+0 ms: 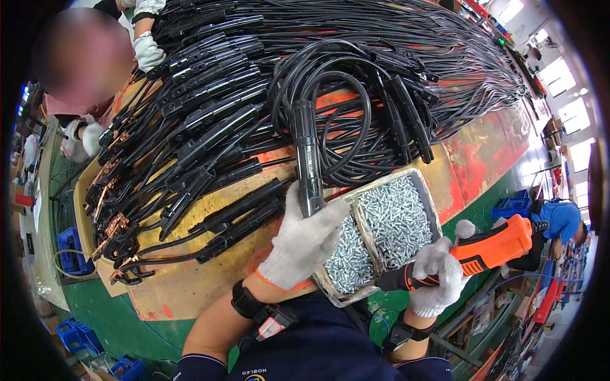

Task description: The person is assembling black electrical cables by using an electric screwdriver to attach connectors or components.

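My gloved left hand (304, 233) is closed around the lower end of a black tubular cable handle (307, 155), which stands nearly upright in view. A looped black cable (365, 111) lies beside it. My gloved right hand (438, 276) grips an orange and black power screwdriver (492, 246), its dark nose pointing left over the near rim of a tray. That tray (363, 232) has two compartments full of small silvery screws (394, 219). My left fingers reach over its left compartment. Whether they also pinch a screw, I cannot tell.
Many black handles (216, 114) with cables lie in rows on the worn red and yellow table (190, 289). Bare copper ends (114, 225) stick out at its left edge. Across the table, a co-worker's gloved hand (149, 53) touches the handles. Another person (562, 222) bends at the far right.
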`<action>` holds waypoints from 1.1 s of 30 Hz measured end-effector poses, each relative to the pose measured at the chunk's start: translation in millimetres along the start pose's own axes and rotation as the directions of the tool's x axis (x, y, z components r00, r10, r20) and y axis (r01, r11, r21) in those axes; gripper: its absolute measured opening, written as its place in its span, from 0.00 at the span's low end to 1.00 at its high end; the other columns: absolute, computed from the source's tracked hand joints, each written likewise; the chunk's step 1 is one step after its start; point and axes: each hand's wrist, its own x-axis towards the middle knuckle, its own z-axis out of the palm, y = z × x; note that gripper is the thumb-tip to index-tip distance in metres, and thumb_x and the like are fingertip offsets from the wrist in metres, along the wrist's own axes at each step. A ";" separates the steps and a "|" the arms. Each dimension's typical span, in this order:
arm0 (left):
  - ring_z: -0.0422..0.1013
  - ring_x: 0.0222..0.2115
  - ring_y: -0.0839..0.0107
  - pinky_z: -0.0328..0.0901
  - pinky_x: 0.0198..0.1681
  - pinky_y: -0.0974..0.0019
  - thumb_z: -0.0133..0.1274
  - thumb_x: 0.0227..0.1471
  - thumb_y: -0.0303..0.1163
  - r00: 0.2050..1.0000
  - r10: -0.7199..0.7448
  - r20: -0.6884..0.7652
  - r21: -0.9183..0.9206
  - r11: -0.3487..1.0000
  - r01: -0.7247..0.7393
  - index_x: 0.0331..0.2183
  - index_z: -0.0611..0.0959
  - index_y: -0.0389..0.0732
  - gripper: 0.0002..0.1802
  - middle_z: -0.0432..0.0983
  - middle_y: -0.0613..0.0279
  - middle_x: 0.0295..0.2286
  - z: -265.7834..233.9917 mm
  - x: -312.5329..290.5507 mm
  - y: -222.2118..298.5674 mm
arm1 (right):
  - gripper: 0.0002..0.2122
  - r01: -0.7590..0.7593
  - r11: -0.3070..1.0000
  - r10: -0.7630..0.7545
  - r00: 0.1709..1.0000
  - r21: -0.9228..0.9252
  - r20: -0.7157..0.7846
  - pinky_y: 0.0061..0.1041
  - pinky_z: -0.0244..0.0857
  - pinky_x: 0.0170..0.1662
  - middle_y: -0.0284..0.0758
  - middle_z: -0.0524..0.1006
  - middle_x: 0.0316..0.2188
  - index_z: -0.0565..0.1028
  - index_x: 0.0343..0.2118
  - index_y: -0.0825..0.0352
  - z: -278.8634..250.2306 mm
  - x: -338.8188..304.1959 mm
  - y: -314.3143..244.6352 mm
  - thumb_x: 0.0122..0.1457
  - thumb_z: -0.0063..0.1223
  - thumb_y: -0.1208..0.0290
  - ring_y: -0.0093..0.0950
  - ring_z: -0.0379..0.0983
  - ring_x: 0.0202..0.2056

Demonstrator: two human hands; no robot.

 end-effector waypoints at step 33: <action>0.65 0.17 0.81 0.61 0.16 0.75 0.61 0.52 0.30 0.996 0.093 0.013 0.111 0.989 -0.094 0.55 0.58 0.40 0.35 0.68 0.68 0.24 -1.4 2.6 -9.3 | 0.23 -0.116 0.938 0.090 0.992 0.328 0.093 0.18 0.60 0.29 0.28 0.62 0.24 0.57 0.61 0.62 -7.1 7.2 -16.9 0.64 0.46 0.76 0.19 0.57 0.24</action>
